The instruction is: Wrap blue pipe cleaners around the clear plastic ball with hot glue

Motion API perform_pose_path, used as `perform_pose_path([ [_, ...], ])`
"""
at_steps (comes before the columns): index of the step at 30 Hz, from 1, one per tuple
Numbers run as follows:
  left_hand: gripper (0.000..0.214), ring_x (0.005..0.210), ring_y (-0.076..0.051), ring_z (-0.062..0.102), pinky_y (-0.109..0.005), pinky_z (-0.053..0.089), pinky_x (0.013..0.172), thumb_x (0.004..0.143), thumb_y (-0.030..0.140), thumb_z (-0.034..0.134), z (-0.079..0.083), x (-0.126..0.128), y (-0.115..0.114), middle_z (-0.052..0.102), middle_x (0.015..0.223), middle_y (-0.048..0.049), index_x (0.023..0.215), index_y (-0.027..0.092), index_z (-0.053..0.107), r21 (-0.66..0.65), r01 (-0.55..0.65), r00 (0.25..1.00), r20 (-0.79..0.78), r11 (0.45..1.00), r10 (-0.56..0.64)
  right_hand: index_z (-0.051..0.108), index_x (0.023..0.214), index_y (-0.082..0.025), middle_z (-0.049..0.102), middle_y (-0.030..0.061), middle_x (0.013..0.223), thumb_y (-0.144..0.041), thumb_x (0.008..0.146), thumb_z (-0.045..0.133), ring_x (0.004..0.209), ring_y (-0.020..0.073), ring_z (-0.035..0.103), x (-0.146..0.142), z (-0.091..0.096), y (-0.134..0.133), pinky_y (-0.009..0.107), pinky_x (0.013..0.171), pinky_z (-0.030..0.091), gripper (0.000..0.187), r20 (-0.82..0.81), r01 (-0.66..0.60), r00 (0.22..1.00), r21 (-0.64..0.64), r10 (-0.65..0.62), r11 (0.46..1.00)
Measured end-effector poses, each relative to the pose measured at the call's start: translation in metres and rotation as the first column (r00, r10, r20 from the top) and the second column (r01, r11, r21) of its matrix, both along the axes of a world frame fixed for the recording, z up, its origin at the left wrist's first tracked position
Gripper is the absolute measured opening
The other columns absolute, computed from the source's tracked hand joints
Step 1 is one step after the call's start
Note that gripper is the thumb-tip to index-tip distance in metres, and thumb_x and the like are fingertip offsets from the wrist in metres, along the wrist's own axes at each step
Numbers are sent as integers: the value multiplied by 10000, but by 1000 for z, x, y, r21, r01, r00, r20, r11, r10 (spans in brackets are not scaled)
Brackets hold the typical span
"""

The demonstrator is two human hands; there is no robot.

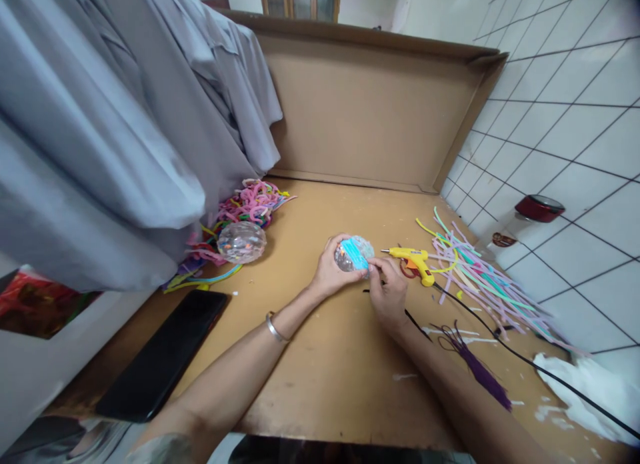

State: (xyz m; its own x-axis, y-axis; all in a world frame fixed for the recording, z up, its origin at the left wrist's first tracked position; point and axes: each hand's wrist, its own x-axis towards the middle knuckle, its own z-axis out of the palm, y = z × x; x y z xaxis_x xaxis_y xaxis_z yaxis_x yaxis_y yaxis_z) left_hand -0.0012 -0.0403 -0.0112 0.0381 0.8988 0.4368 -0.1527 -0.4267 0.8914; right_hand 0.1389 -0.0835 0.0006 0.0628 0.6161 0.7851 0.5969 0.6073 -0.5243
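My left hand (330, 271) is wrapped round the left side of a clear, round, faceted container (345, 257) above the table. Bright blue pipe cleaner strips (356, 252) lie across the container in a flat band. At the lower right end of that band, my right hand (387, 287) pinches with thumb and forefinger; the blue strip's end seems to be between them. Just right of this hand lies a yellow glue gun (413, 261), its nozzle pointing left. Orange-handled scissors (407, 269) are partly hidden beneath the gun.
A second clear round container (243, 243) stands by a heap of colourful pipe cleaners (257, 201) at left. Loose pastel pipe cleaners (485, 284), a purple tassel (480, 371) and the gun's black cord (480, 317) lie right. A black phone (165, 354) rests near left. Cardboard (360, 104) stands behind.
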Motion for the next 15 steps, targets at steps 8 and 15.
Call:
perform_pose_path([
  [8, 655, 1225, -289, 515, -396, 356, 1116, 514, 224, 869, 5, -2, -2, 561, 1243, -80, 1116, 234, 612, 86, -85, 992, -90, 993, 93, 661, 916, -221, 675, 56, 835, -230, 924, 455, 792, 199, 634, -2, -3, -2, 332, 731, 513, 206, 31, -2, 1000, -28, 3, 1000],
  [15, 651, 1217, -279, 542, -434, 433, 1074, 565, 290, 820, -1, -4, 4, 562, 1253, -107, 1154, 201, 555, 279, -133, 923, -314, 951, 221, 637, 882, -212, 673, 55, 818, -276, 903, 453, 742, 198, 618, -4, -7, -2, 330, 685, 494, 196, -11, 32, 999, -137, -34, 990],
])
